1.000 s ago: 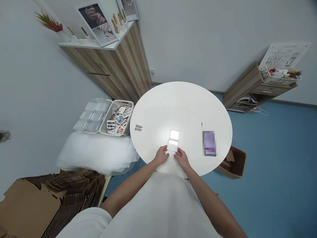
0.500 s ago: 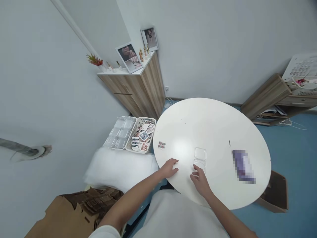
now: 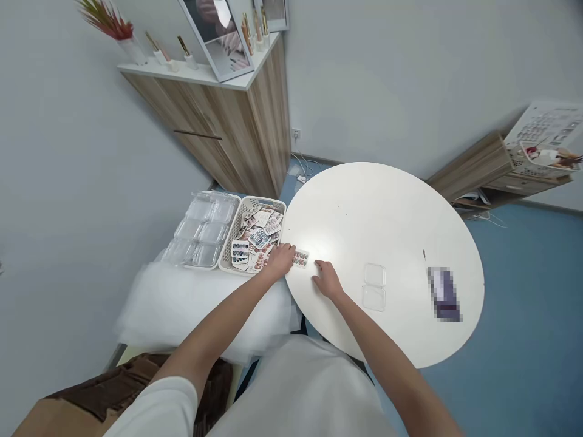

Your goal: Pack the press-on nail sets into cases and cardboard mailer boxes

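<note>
A small card of press-on nails point(image 3: 301, 259), pinkish and dark in two rows, lies at the left edge of the white round table. My left hand point(image 3: 281, 260) has its fingers closed at the card's left end, which they partly hide. Just right of the card, my right hand point(image 3: 327, 280) hovers low over the table, thumb and fingers apart, holding nothing. Farther right lies a clear plastic box point(image 3: 374, 297), opened flat with its two halves side by side.
Left of the table point(image 3: 387, 200) stands a white basket point(image 3: 226, 258) full of nail cards. Beside it is a tray of clear boxes point(image 3: 200, 230). A blurred purple item point(image 3: 444, 294) lies on the table's right. A wooden cabinet point(image 3: 268, 121) stands behind.
Both hands have moved left, away from the opened clear box. The left hand has reached the nail card and closed at its end. The view has shifted too.
</note>
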Available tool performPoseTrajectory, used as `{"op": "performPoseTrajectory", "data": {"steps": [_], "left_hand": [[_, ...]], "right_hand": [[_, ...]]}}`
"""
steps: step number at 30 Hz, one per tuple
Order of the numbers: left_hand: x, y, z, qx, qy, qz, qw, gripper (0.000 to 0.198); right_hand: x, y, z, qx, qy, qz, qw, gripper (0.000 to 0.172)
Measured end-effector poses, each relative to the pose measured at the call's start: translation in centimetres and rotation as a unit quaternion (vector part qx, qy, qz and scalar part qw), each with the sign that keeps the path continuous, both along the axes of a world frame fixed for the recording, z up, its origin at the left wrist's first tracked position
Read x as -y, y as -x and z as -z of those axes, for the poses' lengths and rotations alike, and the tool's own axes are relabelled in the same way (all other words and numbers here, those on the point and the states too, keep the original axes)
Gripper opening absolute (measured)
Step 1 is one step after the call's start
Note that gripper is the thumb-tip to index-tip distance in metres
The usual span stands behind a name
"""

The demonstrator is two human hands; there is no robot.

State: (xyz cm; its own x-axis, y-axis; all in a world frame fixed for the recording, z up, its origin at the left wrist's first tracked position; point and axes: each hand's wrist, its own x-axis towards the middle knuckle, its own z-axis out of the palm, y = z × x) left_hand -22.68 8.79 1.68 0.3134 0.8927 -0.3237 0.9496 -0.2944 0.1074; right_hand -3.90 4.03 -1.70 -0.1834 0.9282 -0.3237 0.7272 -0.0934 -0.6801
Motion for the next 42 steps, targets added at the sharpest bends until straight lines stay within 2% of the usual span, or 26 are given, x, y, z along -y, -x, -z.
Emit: {"op": "performPoseTrajectory", "data": {"steps": [4, 12, 19, 25, 29, 33, 38, 42], "left_hand": [[-0.9, -0.2, 0.7, -0.002, -0.003, 0.002, 1.0, 0.038], [-0.9, -0.3, 1.4, 0.008, 0.028, -0.007, 1.0, 0.027], [-0.3, -0.2, 1.3, 0.04, 0.035, -0.021, 0.998, 0.033], [0.1, 0.0, 1.0, 0.051, 0.046, -0.032, 0.997, 0.05], [0.6, 0.1, 0.8, 0.076, 0.036, -0.022, 0.996, 0.058], [1.4, -0.8, 0.0, 0.107, 0.029, -0.005, 0.994, 0.061], [3.1, -3.0, -1.3, 0.15, 0.016, 0.03, 0.988, 0.062], [5.2, -5.3, -1.7, 0.214, 0.027, 0.032, 0.976, 0.063]], "right_hand": [[-1.7, 1.5, 0.4, 0.065, -0.01, -0.013, 0.998, 0.054], [-2.6, 3.6, 0.7, 0.121, -0.006, -0.001, 0.993, 0.06], [-2.4, 4.0, 1.0, 0.114, -0.01, 0.023, 0.993, 0.056], [-2.1, 3.9, 1.3, 0.081, -0.017, 0.012, 0.996, 0.06], [-1.6, 3.0, 0.7, 0.044, -0.024, 0.0, 0.999, 0.065], [-0.4, 1.5, -0.6, 0.015, -0.051, 0.008, 0.999, 0.07], [2.1, -1.3, -2.2, 0.005, -0.08, 0.027, 0.996, 0.075], [4.6, -4.3, -3.3, 0.003, -0.113, 0.03, 0.993, 0.073]]}}
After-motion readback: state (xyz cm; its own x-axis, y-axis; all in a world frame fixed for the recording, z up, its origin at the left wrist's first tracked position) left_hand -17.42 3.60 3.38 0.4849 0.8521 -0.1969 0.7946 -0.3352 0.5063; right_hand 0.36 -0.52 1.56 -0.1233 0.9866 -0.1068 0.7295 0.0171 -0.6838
